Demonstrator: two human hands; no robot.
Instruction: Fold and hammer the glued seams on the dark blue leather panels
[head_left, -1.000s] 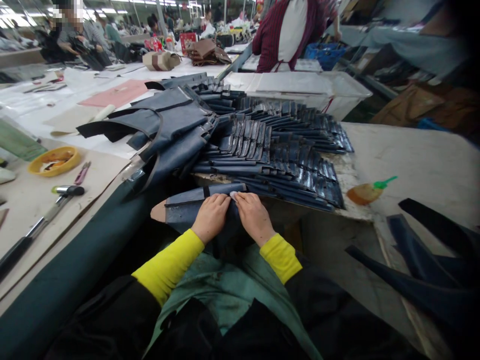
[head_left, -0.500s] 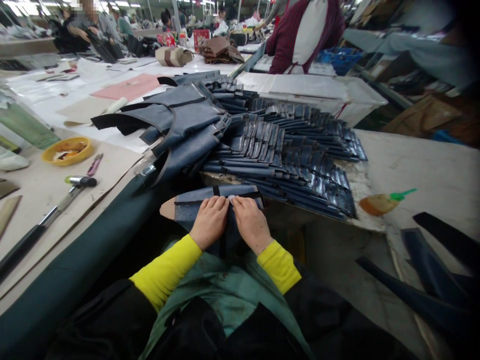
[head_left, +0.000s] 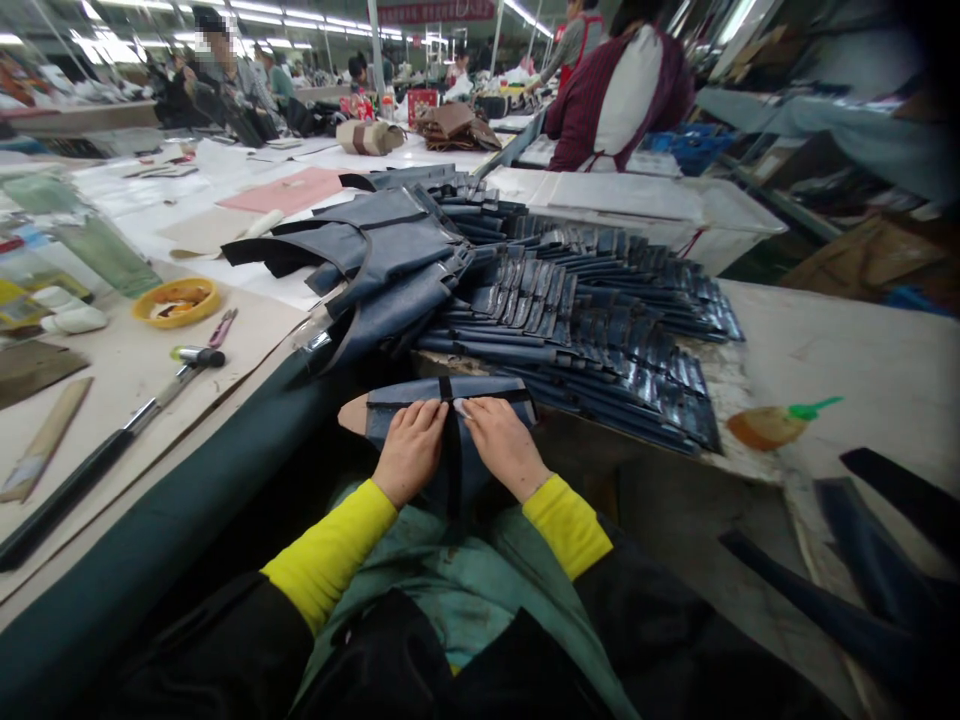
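Over my lap lies a dark blue leather piece (head_left: 491, 385) with black strips crossing it and a tan tip at its left end. My left hand (head_left: 409, 450) grips its near part, fingers pressed together on top and thumb hidden. Close beside it, my right hand (head_left: 506, 440) grips the same piece, its fingers bent over the black strip. A small whitish bit (head_left: 460, 405) shows at the right fingertips; I cannot make out what it is. Beyond my hands, a large pile of similar blue leather pieces (head_left: 517, 300) covers the table edge.
To the left lie a hammer (head_left: 150, 412), a yellow bowl (head_left: 176, 302), a pink-handled tool (head_left: 223, 328) and a flat wooden strip (head_left: 49, 440). A glue bottle with a green nozzle (head_left: 769, 425) rests on the right, near loose blue strips (head_left: 855, 530). Another person (head_left: 592, 110) sits beyond.
My view has tilted up and the scene sits lower and further right. The hands have moved slightly apart, showing more of the black strip between them; both stay on the leather piece.
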